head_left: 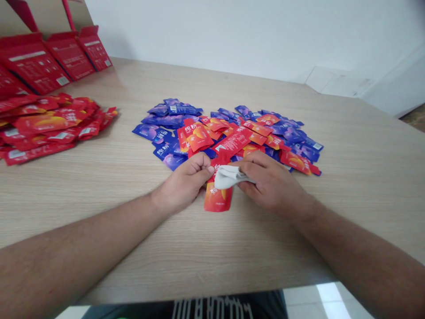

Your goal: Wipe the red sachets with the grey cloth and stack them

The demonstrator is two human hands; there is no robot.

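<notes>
My left hand (187,181) pinches the left edge of a red pouch (218,201) with an orange picture and white print. A folded whitish cloth (227,176) is in my right hand (270,184), its loose end lying over the middle of that pouch and hiding part of the print. Just beyond both hands spreads a pile of pouches: blue ones (169,120) underneath and at the sides, red ones (234,139) scattered on top in the middle.
At the left lies a heap of red pouches (49,122). Behind it, several red boxes (35,62) stand in a row along the wall (232,35). The wooden table (206,261) has its front edge close to my lap.
</notes>
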